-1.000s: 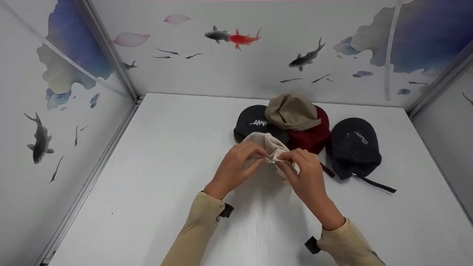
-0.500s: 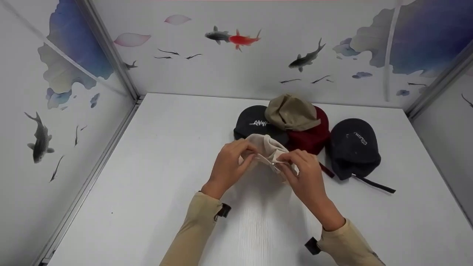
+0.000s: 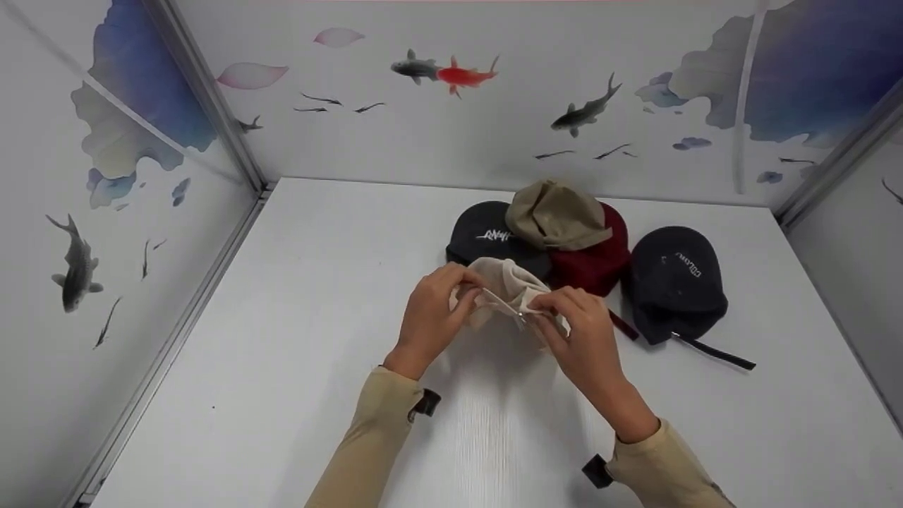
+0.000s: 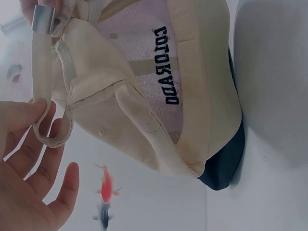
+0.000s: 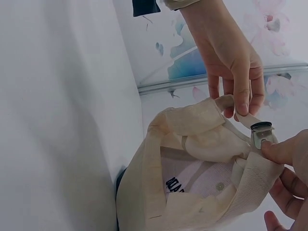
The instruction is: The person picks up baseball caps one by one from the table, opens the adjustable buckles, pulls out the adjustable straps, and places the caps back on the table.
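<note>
A cream cap (image 3: 502, 274) is held up by both hands with its back opening towards me. In the left wrist view dark letters (image 4: 166, 67) show inside its crown. My left hand (image 3: 432, 314) pinches the looped strap (image 4: 42, 72) between thumb and forefinger, the other fingers spread. At the strap's other end, my right hand (image 3: 585, 331) pinches the cap's back edge, its thumb on the metal buckle (image 5: 262, 134). The strap runs through this buckle and stretches straight between the hands in the head view.
Beyond the cream cap lie a black cap (image 3: 487, 226) with white lettering, a khaki cap (image 3: 557, 212) and a dark red cap (image 3: 592, 264) beneath the khaki one. Another dark cap (image 3: 677, 275), strap trailing, is at the right. Printed walls (image 3: 451, 141) enclose the white table (image 3: 296, 282).
My left hand has moved left and slightly up from the buckle, pulling the strap into a longer straight stretch. The right hand has stayed almost in place. The other caps have not moved.
</note>
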A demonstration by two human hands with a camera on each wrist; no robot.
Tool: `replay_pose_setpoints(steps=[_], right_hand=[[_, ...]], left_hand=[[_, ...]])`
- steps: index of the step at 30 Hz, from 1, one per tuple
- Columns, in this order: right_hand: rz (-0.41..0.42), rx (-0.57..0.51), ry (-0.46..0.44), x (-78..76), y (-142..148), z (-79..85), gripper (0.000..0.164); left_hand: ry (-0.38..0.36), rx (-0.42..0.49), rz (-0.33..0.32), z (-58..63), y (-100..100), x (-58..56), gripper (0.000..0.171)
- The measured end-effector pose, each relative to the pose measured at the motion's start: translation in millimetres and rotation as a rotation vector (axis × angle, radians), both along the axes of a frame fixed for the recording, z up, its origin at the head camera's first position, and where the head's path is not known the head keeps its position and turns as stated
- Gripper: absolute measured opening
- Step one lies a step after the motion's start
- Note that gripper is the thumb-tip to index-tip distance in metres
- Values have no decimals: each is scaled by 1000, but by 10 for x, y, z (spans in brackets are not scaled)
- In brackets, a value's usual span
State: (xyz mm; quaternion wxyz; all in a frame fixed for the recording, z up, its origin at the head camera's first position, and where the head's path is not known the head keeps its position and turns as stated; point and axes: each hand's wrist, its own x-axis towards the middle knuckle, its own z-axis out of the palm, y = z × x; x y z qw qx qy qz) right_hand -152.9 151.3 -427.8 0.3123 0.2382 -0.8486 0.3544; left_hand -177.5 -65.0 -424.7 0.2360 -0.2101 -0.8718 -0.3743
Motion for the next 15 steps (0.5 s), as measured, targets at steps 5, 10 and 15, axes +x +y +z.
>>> replay_pose_setpoints(steps=[5, 10, 15], right_hand=[[2, 7, 7, 3, 1, 5, 22], [8, 14, 23, 8, 10, 5, 23], [11, 3, 24, 14, 26, 7, 23]], left_hand=[[-12, 18, 5, -7, -14, -3, 5], [-21, 54, 12, -23, -46, -22, 6], [-20, 83, 19, -16, -106, -45, 7]])
